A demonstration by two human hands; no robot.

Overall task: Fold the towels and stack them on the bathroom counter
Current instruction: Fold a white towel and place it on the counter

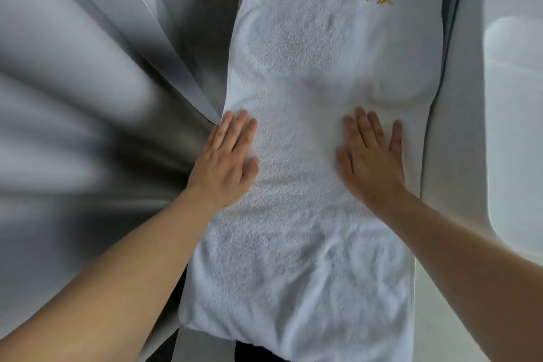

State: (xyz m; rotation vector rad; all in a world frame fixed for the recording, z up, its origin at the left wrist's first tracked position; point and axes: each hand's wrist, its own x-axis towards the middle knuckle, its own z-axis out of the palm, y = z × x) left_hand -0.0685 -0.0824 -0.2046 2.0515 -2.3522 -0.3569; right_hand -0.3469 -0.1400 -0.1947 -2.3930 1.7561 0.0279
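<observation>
A white towel (pixel 308 67) with gold embroidered lettering near its far end lies lengthwise on the white bathroom counter (pixel 458 138). It looks folded into a long strip, and its near end hangs over the counter's front edge. My left hand (pixel 226 156) rests flat on the towel's left edge, fingers spread. Flat on the towel's right half lies my right hand (pixel 371 156), also with fingers apart. Neither hand grips the cloth. Edges of something flat show beneath the towel's far corners.
A white sink basin (pixel 517 114) sits to the right of the towel. Blurred grey wall panels (pixel 88 97) run along the left side. A dark gap (pixel 255 353) shows below the counter's front edge.
</observation>
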